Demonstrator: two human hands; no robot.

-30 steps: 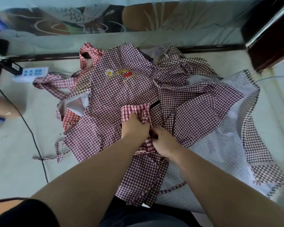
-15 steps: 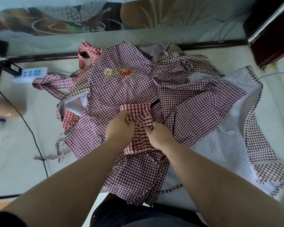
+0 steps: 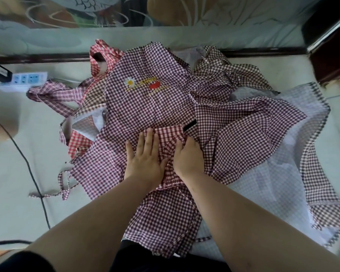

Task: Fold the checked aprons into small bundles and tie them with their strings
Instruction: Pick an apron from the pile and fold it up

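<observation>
A heap of checked aprons lies on the pale floor. On top is a maroon checked apron (image 3: 145,103) with an embroidered daisy and red heart. In front of it sits a small red checked piece (image 3: 170,134), partly folded. My left hand (image 3: 145,156) lies flat on its left part, fingers straight and pressing down. My right hand (image 3: 188,156) is beside it with fingers curled into the bunched cloth at the piece's right edge. A tie string (image 3: 64,183) trails off the maroon apron at the left. A brighter red apron (image 3: 81,142) shows under the pile.
A pale lilac checked apron (image 3: 283,173) spreads to the right. A white power strip (image 3: 22,80) and a black cable (image 3: 35,181) lie at the left. A dark wooden cabinet (image 3: 332,46) stands at the back right. Someone's limb (image 3: 0,124) shows at the left edge.
My left hand has let go of the red checked piece and flattened out on it. Both hands have shifted slightly forward. My right hand still holds the bunched cloth.
</observation>
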